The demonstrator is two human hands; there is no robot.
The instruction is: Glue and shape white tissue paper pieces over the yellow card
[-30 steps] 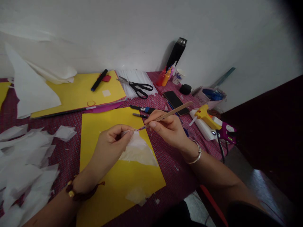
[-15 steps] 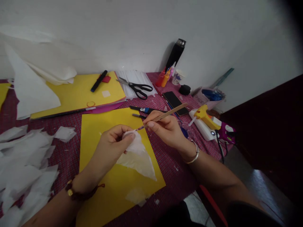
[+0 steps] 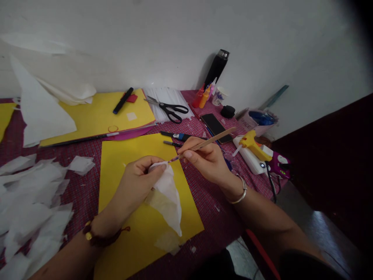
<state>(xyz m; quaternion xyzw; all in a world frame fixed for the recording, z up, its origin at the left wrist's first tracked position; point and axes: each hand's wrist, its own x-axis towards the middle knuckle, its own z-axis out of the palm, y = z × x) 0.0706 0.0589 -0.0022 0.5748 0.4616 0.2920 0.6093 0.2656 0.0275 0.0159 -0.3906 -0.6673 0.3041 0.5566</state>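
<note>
My left hand (image 3: 136, 182) is closed, pinching the top of a thin white tissue paper piece (image 3: 169, 196) between thumb and fingers. The paper hangs down to a point over a yellow sheet (image 3: 122, 233). In my right hand (image 3: 206, 161) is a slim wooden stick (image 3: 217, 137), gripped like a pen and slanting down to the left. Its narrow, purple-streaked tip meets or nearly meets the paper's top edge beside my left thumb; actual contact cannot be made out.
Loose white tissue pieces (image 3: 32, 206) pile up at left. Beyond my hands lie scissors (image 3: 171, 110), a black marker (image 3: 122, 101) and a phone (image 3: 216, 126). A yellow glue gun (image 3: 255, 146) rests on a white power strip (image 3: 250, 159) at right. A black flask (image 3: 217, 68) stands by the wall.
The paper's lower point has swung left and down, and the sheet hangs narrower. Both hands keep their grips and have barely moved.
</note>
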